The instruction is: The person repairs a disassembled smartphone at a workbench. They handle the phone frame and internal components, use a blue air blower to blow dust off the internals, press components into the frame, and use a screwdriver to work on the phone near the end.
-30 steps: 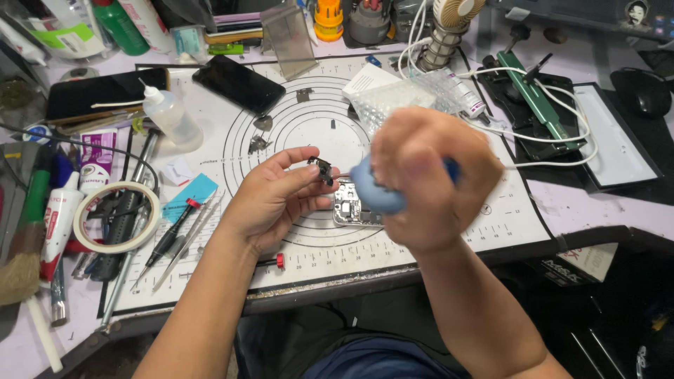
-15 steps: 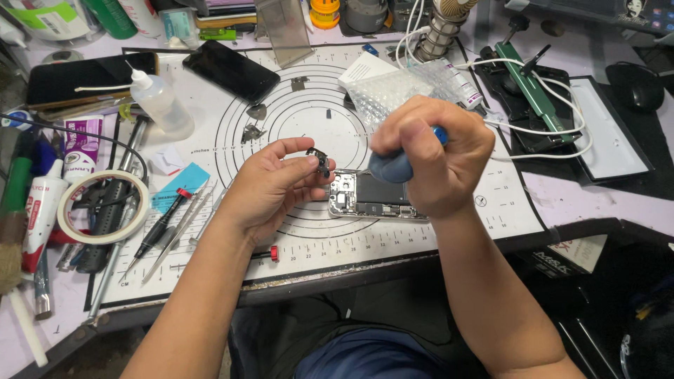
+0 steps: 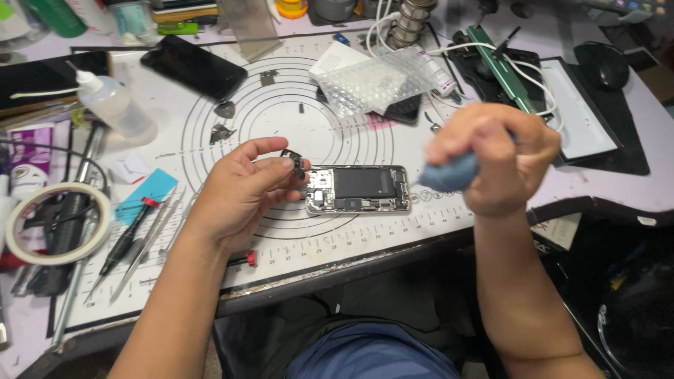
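My right hand (image 3: 495, 165) has moved away from the opened phone (image 3: 358, 189) toward 3 o'clock since half a second ago, so the phone now lies uncovered on the white mat (image 3: 281, 112) of the counter (image 3: 632, 189). This hand is raised as a fist, clamped on a blue blower bulb (image 3: 449, 173). My left hand (image 3: 242, 189), at 9 o'clock of the phone, pinches a small black part (image 3: 296, 163) between thumb and fingers, palm up.

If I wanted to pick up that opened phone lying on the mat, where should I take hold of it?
Probably by the two long edges of the opened phone, coming from above. It lies flat with its insides facing up, so pinching the frame keeps fingers off the exposed parts. The right end looks freest; the left hand sits close by its left end.
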Demonstrator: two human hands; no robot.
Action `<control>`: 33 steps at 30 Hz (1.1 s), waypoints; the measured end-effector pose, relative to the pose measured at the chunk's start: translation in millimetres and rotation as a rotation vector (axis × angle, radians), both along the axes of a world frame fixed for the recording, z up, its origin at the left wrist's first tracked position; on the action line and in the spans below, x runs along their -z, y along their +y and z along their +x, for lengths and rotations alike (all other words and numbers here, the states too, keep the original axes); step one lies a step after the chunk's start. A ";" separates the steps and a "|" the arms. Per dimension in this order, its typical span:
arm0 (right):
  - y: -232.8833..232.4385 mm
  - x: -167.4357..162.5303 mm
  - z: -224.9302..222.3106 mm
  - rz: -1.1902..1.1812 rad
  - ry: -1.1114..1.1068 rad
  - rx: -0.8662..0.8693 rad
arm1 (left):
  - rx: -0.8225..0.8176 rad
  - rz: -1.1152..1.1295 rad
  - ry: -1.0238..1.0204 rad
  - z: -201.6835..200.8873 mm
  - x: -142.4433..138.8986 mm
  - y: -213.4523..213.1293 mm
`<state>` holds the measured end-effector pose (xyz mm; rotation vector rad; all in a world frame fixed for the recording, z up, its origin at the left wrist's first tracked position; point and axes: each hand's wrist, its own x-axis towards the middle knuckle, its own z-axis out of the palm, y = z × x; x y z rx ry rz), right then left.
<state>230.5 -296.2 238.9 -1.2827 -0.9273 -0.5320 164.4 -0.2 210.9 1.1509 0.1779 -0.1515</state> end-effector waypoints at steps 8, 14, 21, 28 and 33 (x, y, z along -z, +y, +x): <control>-40.5 17.1 -21.1 0.135 0.111 -0.065 | 0.002 0.020 -0.020 -2.1 -0.1 -1.6; -0.9 13.1 32.9 0.006 -0.096 0.202 | -0.033 0.047 -0.051 -2.1 -1.3 -1.3; 2.5 3.3 4.0 -0.029 -0.261 0.125 | -0.039 0.043 -0.068 -3.2 -1.2 -0.3; 35.3 -4.8 13.7 0.272 -0.006 -0.017 | -0.040 0.067 -0.080 -1.8 1.8 -0.2; 68.2 6.9 6.1 0.011 -0.009 -0.082 | -0.098 0.066 -0.087 -1.3 1.2 3.4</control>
